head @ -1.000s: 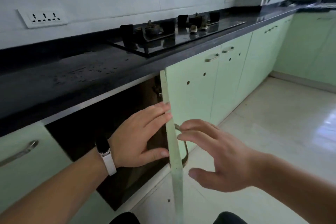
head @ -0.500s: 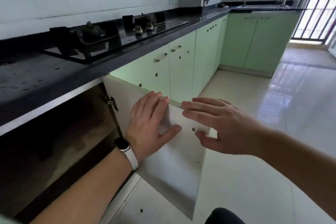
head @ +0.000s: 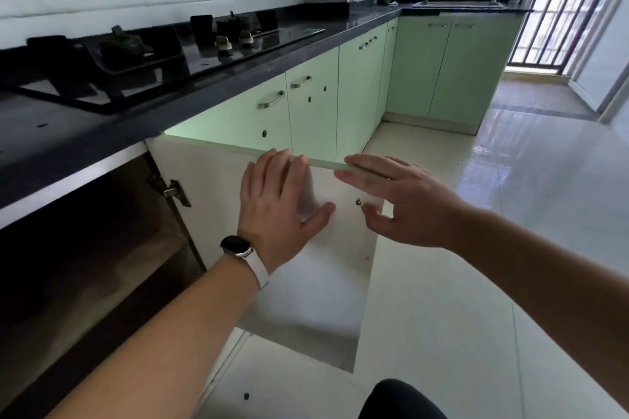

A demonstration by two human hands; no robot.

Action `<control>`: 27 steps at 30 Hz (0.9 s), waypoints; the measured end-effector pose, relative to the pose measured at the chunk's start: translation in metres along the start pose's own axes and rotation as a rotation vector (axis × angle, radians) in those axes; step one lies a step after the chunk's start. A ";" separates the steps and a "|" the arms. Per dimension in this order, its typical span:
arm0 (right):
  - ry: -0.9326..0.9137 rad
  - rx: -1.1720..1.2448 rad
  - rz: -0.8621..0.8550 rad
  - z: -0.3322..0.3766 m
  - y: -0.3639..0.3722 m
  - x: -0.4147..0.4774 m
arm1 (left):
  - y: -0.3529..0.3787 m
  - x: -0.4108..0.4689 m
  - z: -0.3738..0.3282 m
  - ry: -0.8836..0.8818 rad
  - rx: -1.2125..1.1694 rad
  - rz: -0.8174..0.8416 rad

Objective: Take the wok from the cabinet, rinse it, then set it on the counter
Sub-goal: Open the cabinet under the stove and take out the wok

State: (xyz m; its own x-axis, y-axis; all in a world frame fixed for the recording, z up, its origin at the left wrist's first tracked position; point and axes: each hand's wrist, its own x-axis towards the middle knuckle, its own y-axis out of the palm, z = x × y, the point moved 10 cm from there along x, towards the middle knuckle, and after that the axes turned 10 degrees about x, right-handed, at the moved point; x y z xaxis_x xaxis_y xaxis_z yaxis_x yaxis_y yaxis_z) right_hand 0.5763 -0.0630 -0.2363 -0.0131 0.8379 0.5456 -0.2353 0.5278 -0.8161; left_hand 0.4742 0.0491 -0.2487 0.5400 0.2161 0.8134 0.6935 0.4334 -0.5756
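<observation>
The wok can't be seen yet; it may be somewhere in the dark cabinet [head: 102,248] at the near left, but the inside is too dark to tell. What has changed is the cabinet door [head: 306,299]. A second ago it stood edge-on, only partly swung out, and now it is wide open and shows its pale inner side. The left hand [head: 275,211] lies flat on that inner side near the top edge, fingers spread, holding nothing. The right hand [head: 398,201] is just beside it at the door's top corner, its grip loose and open, fingers resting on the edge, not closed around anything. So the way in is open, and the next job is likely to bend down and look in for the wok. Above is the dark counter [head: 238,85] with the stove [head: 163,51] on it. The sink [head: 456,3] for rinsing is far off at the right end, under the window.
</observation>
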 end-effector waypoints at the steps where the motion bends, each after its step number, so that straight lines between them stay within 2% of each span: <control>1: 0.004 0.001 -0.005 -0.001 0.000 0.000 | 0.001 0.000 0.000 0.000 -0.001 0.016; 5: 0.029 -0.023 0.013 0.003 0.000 -0.001 | -0.001 0.000 -0.001 0.011 -0.019 0.043; 8: 0.051 -0.141 0.032 0.010 -0.001 -0.001 | -0.002 -0.003 -0.001 0.009 -0.032 0.125; 12: 0.010 -0.282 -0.059 0.038 -0.005 0.006 | -0.015 -0.009 0.001 0.055 -0.005 0.240; 17: -0.075 -0.292 -0.096 0.087 0.011 0.024 | -0.039 -0.032 0.036 0.057 0.102 0.343; 23: -0.089 -0.165 0.073 0.129 0.066 0.053 | -0.093 -0.064 0.126 0.098 0.410 0.478; 27: -0.070 -0.051 0.259 0.154 0.122 0.074 | -0.141 -0.075 0.194 0.110 0.621 0.578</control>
State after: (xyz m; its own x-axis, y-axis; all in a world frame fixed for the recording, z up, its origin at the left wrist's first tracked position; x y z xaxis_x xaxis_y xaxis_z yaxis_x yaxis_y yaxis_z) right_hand 0.3970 0.0422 -0.2664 -0.1339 0.9354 0.3273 -0.1658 0.3045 -0.9380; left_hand 0.2435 0.1412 -0.2118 0.7940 0.4783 0.3753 -0.0745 0.6893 -0.7207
